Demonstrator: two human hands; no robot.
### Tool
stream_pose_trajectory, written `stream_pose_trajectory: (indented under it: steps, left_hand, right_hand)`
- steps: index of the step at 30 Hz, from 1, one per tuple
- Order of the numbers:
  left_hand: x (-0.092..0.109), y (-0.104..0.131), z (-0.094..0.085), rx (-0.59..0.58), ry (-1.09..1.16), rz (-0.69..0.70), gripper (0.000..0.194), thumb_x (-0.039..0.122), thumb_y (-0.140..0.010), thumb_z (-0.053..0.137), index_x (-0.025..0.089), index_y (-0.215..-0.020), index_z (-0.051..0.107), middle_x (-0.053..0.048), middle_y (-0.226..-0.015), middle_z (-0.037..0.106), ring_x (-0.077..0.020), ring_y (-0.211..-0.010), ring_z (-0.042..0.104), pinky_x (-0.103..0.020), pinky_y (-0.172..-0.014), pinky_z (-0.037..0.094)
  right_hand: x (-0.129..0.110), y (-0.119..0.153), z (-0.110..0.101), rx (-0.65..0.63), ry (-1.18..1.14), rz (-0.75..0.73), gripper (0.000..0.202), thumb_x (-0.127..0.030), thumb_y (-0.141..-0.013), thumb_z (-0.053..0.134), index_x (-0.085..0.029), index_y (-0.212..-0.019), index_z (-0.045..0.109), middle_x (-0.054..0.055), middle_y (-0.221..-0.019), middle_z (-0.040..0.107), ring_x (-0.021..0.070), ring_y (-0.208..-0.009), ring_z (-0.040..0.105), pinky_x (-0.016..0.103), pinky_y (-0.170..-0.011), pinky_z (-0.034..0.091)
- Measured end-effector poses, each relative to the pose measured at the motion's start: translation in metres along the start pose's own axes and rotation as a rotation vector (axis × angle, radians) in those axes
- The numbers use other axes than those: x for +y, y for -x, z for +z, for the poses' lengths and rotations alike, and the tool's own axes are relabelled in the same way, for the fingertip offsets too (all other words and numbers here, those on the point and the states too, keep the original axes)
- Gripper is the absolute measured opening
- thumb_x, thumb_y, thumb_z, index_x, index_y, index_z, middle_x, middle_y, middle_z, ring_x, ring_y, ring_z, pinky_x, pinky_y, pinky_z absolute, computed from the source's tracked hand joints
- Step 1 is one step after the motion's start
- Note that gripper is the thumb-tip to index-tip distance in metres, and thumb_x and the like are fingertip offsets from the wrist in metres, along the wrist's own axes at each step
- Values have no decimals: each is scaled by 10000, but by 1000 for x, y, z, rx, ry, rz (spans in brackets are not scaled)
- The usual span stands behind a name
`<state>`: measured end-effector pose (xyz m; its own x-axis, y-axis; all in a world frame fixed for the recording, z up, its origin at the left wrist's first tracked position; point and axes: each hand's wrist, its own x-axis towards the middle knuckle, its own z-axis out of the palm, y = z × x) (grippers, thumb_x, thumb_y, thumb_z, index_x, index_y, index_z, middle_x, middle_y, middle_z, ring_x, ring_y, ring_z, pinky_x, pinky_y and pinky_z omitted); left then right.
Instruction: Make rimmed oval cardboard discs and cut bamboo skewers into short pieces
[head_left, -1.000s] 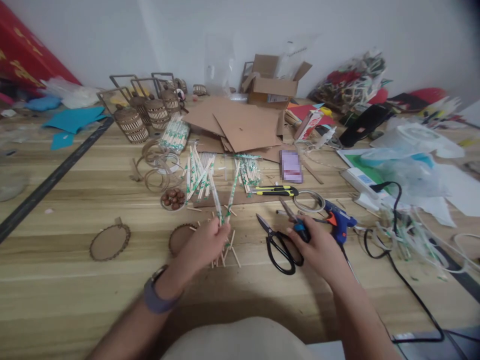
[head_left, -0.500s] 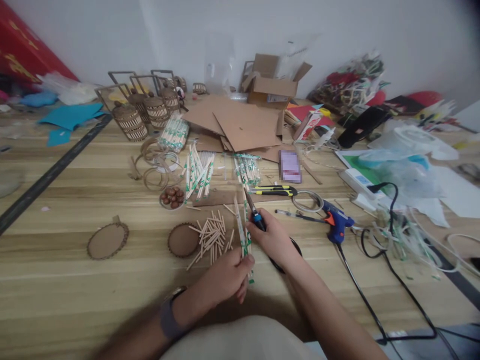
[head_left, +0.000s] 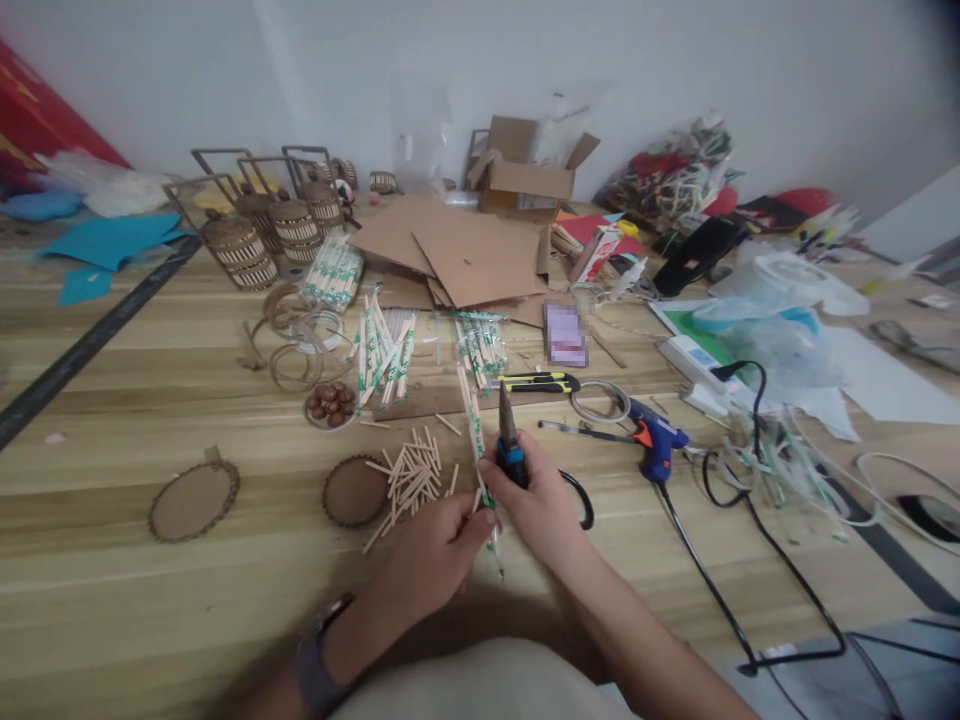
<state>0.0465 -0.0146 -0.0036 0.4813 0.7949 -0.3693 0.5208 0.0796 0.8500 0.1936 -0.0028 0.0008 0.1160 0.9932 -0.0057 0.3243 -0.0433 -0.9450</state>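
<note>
My left hand (head_left: 450, 545) is closed on a long, narrow paper-wrapped chopstick packet (head_left: 475, 425) with green print, which points away from me. Beside it, my right hand (head_left: 529, 495) grips pliers (head_left: 510, 440) with blue and black handles, their jaws pointing up and away. The right thumb lies against the packet. Just left of the hands is a loose pile of short wooden sticks (head_left: 416, 475). Next to the pile lies a round cardboard disc (head_left: 355, 491) with a dark braided rim. A similar disc (head_left: 196, 500) sits further left.
Beyond the hands lie more wrapped chopsticks (head_left: 386, 350), a yellow-black cutter (head_left: 538, 382), a bowl of brown beads (head_left: 330, 404) and cardboard sheets (head_left: 480, 255). A blue glue gun (head_left: 658, 440) with a black cable is at right. Small lidded baskets (head_left: 240, 252) stand back left.
The view has shifted slightly. The pliers have come away from the packet and now point more upright, while both hands stay close together around the packet.
</note>
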Motion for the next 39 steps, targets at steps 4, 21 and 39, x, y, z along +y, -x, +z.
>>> stream_pose_trajectory:
  steps: [4,21,39]
  left_hand:
    - [4,7,-2,9,-128,57,296,397,-948,328,245,-702,389,6,-627,516,-190,-632,508,-295,-595,296]
    - [-3,18,15,139,-116,62,258,346,-941,300,255,-756,456,-61,-686,620,-237,-659,591,-326,-610,387]
    - [-10,17,3,202,102,16,354,511,-950,264,270,-725,391,40,-536,471,-185,-519,531,-297,-572,424]
  right_hand:
    - [5,-9,-1,30,-58,27,201,-397,-787,633,-227,-847,545,-21,-737,576,163,-669,543,277,-645,457]
    - [8,20,20,38,54,-127,78,-303,-899,469,-236,-878,504,4,-786,594,168,-714,576,284,-681,492]
    - [12,-16,6,-131,981,47,503,-205,-894,504,-142,-1393,480,199,-1245,590,349,-1147,583,489,-912,481]
